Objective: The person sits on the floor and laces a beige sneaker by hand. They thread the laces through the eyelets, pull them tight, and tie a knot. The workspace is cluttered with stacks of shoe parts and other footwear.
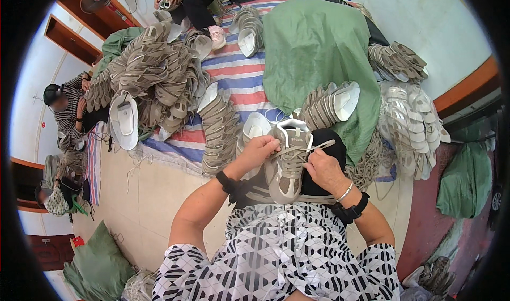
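Note:
A beige and grey shoe upper [286, 188] rests on my lap, its toe toward me and its tongue pointing away. Flat beige shoelace [292, 156] crosses its eyelets in several rows. At the upper's left edge, my left hand [259, 153] is closed in a pinch on the lace near the top eyelets. My right hand [325, 171] pinches lace at the right edge, and a lace end sticks up past its fingers. Loose laces [316, 199] lie across my lap below the upper. Exactly which strand each fingertip grips is partly hidden.
Stacked uppers stand ahead: a row [218, 131] at left, another [329, 107] against a green cloth [313, 51], and a large heap [154, 72] farther left. A lace bundle [366, 163] and pale uppers [409, 125] lie right. Other people [69, 107] sit at left and far ahead.

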### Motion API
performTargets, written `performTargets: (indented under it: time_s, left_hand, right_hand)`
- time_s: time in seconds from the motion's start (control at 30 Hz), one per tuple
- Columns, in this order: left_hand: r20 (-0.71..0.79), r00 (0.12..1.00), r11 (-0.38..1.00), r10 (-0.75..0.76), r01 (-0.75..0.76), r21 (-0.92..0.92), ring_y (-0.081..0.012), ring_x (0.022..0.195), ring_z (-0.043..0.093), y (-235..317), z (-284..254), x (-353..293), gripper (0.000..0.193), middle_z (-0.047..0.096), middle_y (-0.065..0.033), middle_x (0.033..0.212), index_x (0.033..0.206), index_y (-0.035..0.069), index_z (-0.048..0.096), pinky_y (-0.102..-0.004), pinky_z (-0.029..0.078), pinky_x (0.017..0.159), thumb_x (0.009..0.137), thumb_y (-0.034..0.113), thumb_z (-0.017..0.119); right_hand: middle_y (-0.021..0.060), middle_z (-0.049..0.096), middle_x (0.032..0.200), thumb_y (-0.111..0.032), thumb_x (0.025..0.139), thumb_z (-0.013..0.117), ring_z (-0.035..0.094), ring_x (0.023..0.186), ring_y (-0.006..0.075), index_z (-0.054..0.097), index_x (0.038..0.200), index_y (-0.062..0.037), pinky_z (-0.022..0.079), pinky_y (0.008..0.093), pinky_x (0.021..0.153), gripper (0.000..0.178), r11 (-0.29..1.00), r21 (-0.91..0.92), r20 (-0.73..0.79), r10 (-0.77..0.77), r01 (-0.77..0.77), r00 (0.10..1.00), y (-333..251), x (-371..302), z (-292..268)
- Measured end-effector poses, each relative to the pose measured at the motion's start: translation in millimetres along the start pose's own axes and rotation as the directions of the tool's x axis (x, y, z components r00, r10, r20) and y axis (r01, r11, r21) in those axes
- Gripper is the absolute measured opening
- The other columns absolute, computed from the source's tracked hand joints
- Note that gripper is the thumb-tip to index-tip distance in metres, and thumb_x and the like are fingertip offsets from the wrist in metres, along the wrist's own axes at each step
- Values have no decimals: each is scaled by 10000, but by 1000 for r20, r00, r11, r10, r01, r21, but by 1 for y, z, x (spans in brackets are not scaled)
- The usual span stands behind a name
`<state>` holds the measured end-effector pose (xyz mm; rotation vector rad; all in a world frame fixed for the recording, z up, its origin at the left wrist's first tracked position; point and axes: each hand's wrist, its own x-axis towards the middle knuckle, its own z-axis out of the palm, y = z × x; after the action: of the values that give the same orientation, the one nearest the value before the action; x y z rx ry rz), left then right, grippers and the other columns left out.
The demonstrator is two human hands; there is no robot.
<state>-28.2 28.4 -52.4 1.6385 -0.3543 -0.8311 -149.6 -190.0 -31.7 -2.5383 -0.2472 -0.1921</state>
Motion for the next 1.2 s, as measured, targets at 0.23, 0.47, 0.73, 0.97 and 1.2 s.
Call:
performTargets:
  time_s: [0.23, 0.47, 0.73, 0.97, 1.2]
  left_hand:
    - [-116, 993, 998, -10, 3, -57, -55, 666, 478, -3, 6, -4, 259, 592, 33, 746, 809, 48, 639, -214, 405, 602, 918, 267, 553]
    - [-147, 795, 558, 588, -267, 785, -308, 736, 550, 36, 24, -9, 112, 548, -122, 798, 754, 49, 564, -400, 438, 606, 783, 152, 599]
    - [-147, 936, 822, 321, -198, 534, -299, 740, 557, 28, 16, 3, 127, 561, -115, 786, 761, 45, 588, -410, 446, 630, 784, 169, 570]
    - [-59, 926, 728, 373, -252, 637, -180, 683, 570, 20, 10, 15, 201, 613, -76, 753, 812, 39, 648, -316, 443, 614, 827, 230, 590]
    - [-21, 993, 961, 119, -110, 252, -66, 556, 459, 15, -3, 16, 308, 526, 37, 607, 674, 47, 605, -247, 371, 503, 845, 299, 654]
  right_hand:
    - [65, 618, 737, -175, 763, 660, 612, 661, 289, 630, 786, -97, 464, 359, 563, 87, 992, 80, -221, -78, 97, 972, -25, 38, -39]
    - [54, 573, 624, -145, 755, 634, 537, 565, 198, 678, 878, -86, 417, 324, 548, 143, 917, 398, 84, 4, -38, 996, 8, 77, 0]
    - [-56, 513, 598, -103, 775, 662, 424, 555, 27, 700, 973, -50, 362, 214, 500, 208, 771, 612, 217, 52, -177, 975, 12, 76, 7]
    - [-37, 532, 593, -108, 765, 660, 454, 561, 29, 695, 944, -35, 382, 221, 507, 197, 751, 636, 203, 57, -176, 977, 4, 73, 2]
    - [18, 566, 580, -134, 732, 663, 495, 529, 81, 656, 804, -20, 412, 266, 512, 135, 855, 492, 164, 93, -163, 982, 3, 78, 4]
